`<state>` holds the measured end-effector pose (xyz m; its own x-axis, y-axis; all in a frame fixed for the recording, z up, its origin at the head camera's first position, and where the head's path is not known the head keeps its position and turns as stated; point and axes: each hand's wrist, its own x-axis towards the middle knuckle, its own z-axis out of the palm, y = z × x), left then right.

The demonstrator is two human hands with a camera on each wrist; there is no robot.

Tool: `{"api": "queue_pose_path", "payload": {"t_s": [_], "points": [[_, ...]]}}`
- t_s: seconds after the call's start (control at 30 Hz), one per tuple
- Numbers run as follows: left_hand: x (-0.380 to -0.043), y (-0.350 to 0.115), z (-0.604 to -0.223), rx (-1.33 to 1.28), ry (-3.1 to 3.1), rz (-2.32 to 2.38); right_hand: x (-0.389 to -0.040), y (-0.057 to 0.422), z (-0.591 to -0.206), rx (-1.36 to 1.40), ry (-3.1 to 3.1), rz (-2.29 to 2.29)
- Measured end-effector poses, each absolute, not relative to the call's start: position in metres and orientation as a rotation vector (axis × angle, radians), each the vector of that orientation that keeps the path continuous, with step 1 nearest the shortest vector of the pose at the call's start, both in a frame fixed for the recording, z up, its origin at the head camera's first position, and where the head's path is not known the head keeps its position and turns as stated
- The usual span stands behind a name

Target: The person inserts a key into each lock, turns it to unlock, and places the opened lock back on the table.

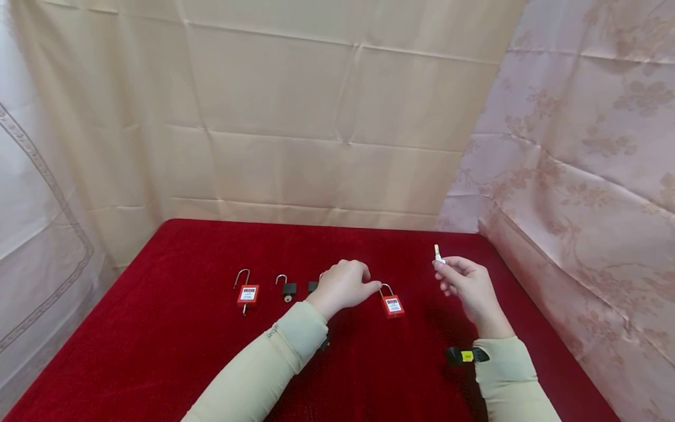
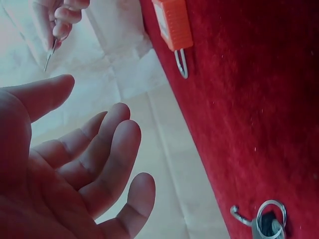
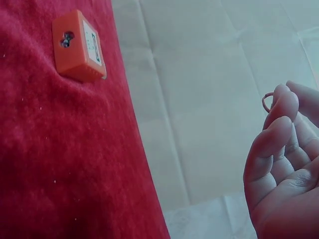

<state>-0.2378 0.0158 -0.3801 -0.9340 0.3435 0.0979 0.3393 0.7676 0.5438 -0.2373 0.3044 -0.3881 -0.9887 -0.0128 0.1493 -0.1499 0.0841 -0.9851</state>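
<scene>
My right hand [image 1: 466, 287] pinches a small key [image 1: 436, 252] between thumb and fingers, raised at the right of the table; its thin shaft also shows in the left wrist view. A red padlock [image 1: 392, 307] with a white label lies between my hands, and its keyhole faces the right wrist camera. Beside that padlock's shackle hovers my left hand [image 1: 345, 284], its fingers loosely bent with nothing in them in the left wrist view. Behind this hand, a dark padlock [image 1: 313, 286] is partly hidden.
Further left lie another dark padlock [image 1: 289, 288] and a second red padlock [image 1: 248, 295], both with raised shackles and keys at their bottoms. Everything lies on a red cloth-covered table [image 1: 158, 351]. Beige curtains [image 1: 316, 117] hang behind it, and a floral curtain [image 1: 590, 176] borders the right.
</scene>
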Motion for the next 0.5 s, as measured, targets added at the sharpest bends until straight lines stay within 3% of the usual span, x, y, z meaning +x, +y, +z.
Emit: {"api": "queue_pose_path", "payload": {"t_s": [0.5], "points": [[-0.25,0.049,-0.396,0.41,2.835,0.876,-0.245,0.321,-0.402,0.089,-2.206,2.145]]}}
